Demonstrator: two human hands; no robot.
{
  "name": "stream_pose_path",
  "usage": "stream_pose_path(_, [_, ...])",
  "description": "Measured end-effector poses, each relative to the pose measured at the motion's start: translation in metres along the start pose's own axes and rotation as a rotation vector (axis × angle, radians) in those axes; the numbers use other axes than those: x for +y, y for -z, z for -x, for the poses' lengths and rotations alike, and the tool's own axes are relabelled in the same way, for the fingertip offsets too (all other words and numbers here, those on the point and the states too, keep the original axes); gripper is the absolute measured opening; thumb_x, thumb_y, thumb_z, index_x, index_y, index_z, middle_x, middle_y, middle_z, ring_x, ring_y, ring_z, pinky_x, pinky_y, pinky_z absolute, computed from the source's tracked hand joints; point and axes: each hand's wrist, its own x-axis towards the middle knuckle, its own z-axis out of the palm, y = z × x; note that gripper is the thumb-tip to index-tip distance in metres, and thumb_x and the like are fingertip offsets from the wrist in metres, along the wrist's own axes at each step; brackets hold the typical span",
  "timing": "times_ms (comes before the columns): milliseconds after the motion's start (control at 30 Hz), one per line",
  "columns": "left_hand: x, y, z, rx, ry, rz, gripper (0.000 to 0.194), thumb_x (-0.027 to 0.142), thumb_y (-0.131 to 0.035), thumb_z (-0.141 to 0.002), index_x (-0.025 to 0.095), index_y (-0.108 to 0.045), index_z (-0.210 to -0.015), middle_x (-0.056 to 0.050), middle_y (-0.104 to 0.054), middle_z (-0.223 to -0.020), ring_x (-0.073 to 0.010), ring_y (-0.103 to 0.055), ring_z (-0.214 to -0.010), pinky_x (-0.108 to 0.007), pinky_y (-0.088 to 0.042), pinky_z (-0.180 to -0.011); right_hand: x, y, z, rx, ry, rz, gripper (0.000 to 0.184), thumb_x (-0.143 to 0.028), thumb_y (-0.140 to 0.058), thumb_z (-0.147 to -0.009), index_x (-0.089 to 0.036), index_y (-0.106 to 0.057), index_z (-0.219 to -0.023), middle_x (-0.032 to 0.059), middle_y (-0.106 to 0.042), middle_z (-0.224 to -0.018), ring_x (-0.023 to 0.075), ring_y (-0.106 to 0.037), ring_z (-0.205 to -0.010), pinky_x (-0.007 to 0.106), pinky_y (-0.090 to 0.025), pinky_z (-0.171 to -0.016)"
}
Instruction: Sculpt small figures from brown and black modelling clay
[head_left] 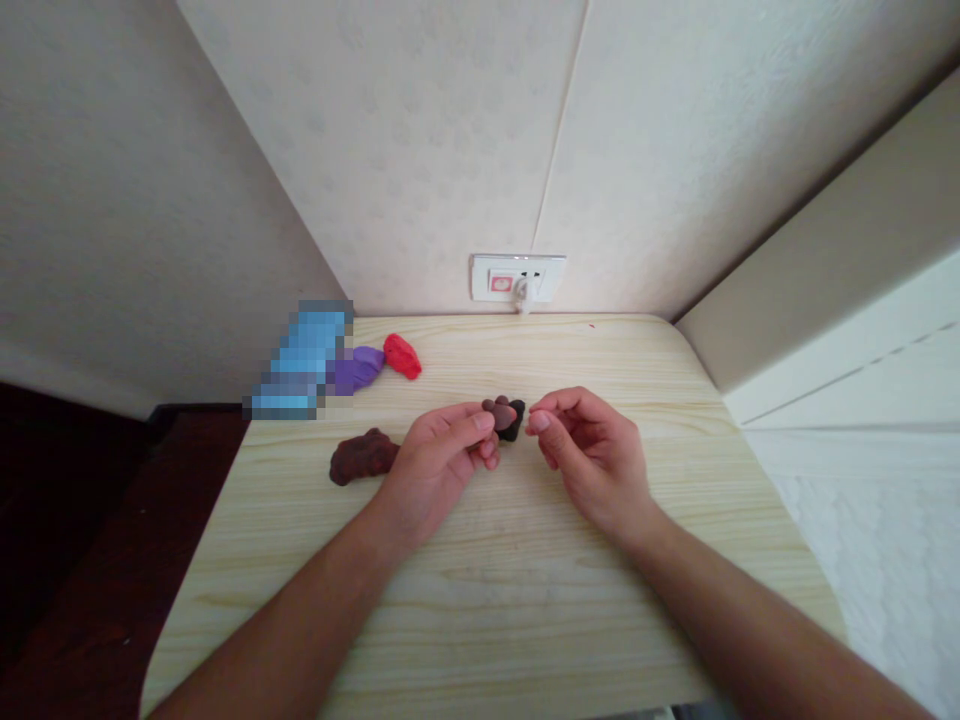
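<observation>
My left hand (439, 455) is closed around a small brown modelling clay figure (502, 414), pinched between thumb and fingers; two rounded bumps stick up at its top. Just behind the figure shows a black clay lump (515, 421), partly hidden by it; whether the two touch I cannot tell. My right hand (596, 455) is a short way to the right, thumb and fingertips pressed together. Anything between those fingertips is too small to make out. Beside my left wrist, a dark brown clay lump (363, 457) lies on the wooden table (510, 600).
Toward the back left lie a red clay lump (403, 356) and a purple clay lump (360, 369), next to a blurred blue flat object (304, 362). A wall socket (517, 278) with a white plug is behind the table. White quilted fabric (870, 540) borders the right side.
</observation>
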Motion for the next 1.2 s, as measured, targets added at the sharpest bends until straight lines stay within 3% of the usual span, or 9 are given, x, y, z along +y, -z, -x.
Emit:
stream_pose_path(167, [-0.0003,0.0003,-0.0005,-0.007,0.006,-0.007,0.022,0.031,-0.079,-0.077,0.012,-0.083,-0.089,-0.003,-0.059,-0.068,-0.0117,-0.048,-0.065,-0.026,-0.041,-0.060,-0.0005,0.0034,0.0012,-0.027,-0.042,0.000,0.031,-0.042,-0.054,-0.104,-0.020,-0.064,-0.085,0.0011,-0.064,-0.075,0.0102,-0.050,-0.057,0.026,-0.038,-0.051])
stream_pose_path(300, [-0.0017,0.0020,-0.0004,-0.021,0.009,-0.026,0.021,0.031,-0.078,-0.079,0.013,-0.083,-0.090,-0.003,-0.059,-0.069,-0.0119,-0.048,-0.065,-0.026,-0.040,-0.061,0.0007,0.0036,0.0034,-0.053,-0.039,-0.043,0.026,-0.040,-0.051,-0.106,-0.021,-0.059,-0.090,0.0009,-0.064,-0.083,0.0103,-0.051,-0.061,0.028,-0.039,-0.055])
stream_pose_path(500, [-0.0012,0.0005,0.0002,-0.058,0.019,-0.063,0.019,0.031,-0.079,-0.079,0.014,-0.081,-0.086,-0.005,-0.066,-0.079,-0.0114,-0.049,-0.067,-0.027,-0.040,-0.063,-0.0006,-0.0008,0.0070,-0.106,0.025,-0.031,0.006,-0.028,-0.060,-0.102,-0.023,-0.057,-0.101,-0.0025,-0.060,-0.081,0.0087,-0.052,-0.061,0.025,-0.041,-0.055])
stream_pose_path(800, [0.0003,-0.0015,0.0020,-0.078,0.024,-0.082,0.018,0.032,-0.082,-0.076,0.014,-0.078,-0.078,-0.003,-0.064,-0.074,-0.0118,-0.049,-0.065,-0.028,-0.038,-0.063,-0.0002,0.0008,0.0046,-0.067,0.090,0.049,0.006,-0.027,-0.072,-0.093,-0.023,-0.070,-0.097,0.0031,-0.067,-0.086,0.0152,-0.063,-0.070,0.031,-0.051,-0.061])
stream_pose_path(1200, [-0.0009,-0.0004,0.0007,-0.083,0.041,-0.081,0.019,0.032,-0.082,-0.076,0.014,-0.079,-0.081,-0.004,-0.065,-0.076,-0.0120,-0.049,-0.066,-0.028,-0.038,-0.064,-0.0050,0.0013,-0.0009,-0.013,0.141,0.031,0.006,-0.022,-0.079,-0.085,-0.024,-0.080,-0.091,0.0030,-0.067,-0.078,0.0146,-0.061,-0.068,0.029,-0.049,-0.056])
